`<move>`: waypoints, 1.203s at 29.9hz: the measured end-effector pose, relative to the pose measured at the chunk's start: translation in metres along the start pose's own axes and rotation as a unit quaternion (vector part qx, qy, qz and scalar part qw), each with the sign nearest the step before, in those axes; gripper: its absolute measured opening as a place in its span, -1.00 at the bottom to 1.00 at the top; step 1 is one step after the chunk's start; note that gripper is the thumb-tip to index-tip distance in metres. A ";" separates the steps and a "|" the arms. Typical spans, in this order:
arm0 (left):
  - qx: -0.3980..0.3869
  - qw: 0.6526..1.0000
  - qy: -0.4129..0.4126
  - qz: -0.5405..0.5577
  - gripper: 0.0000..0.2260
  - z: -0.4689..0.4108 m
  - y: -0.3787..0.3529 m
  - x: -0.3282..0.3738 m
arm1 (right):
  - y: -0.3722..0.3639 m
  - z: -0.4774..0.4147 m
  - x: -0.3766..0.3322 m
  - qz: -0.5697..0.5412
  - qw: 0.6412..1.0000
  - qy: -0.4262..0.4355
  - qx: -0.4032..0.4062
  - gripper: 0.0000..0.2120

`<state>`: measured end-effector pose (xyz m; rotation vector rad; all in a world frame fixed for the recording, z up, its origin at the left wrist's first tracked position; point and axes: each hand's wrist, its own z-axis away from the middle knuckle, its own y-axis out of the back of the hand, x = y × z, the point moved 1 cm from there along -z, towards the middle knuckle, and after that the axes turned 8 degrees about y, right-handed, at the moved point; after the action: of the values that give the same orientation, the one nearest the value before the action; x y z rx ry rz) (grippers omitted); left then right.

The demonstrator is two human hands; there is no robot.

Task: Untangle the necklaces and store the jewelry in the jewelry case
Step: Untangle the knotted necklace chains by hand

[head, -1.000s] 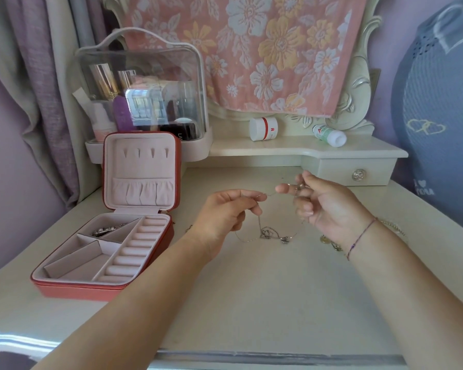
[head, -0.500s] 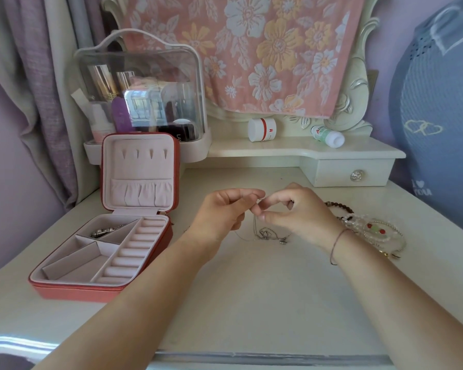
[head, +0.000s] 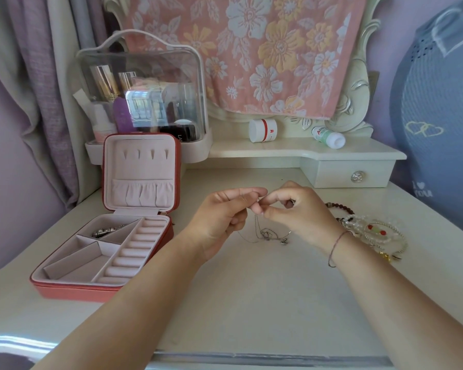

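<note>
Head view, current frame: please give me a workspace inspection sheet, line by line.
Surface: cream dressing table, matte.
Job's things: thin tangled necklaces held up, knot low near the table; red jewelry case open at left, with a metal piece in a back compartment; bracelets heaped at right.
Clutter: white jar and tipped bottle on the shelf; clear cosmetics box behind the case.
Hands: left hand and right hand both pinch the chain, close together.
Cables: nothing seen.
Surroundings: floral cloth, curtain, blue fabric item.
</note>
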<state>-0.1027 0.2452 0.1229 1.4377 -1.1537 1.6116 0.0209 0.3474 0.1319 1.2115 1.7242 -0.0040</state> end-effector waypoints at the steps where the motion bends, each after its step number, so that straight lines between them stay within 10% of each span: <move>1: 0.000 1.000 0.001 -0.002 -0.84 0.000 0.000 0.000 | 0.000 0.000 0.000 -0.001 1.000 -0.001 -0.003 -0.81; 36: 0.089 0.983 -0.071 -0.147 -0.87 0.005 -0.007 0.005 | 0.009 0.000 0.005 -0.058 0.998 -0.024 -0.006 -0.97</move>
<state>-0.0955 0.2431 0.1292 1.7710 -0.8401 1.4519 0.0272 0.3549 0.1327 1.0918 1.7491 -0.0910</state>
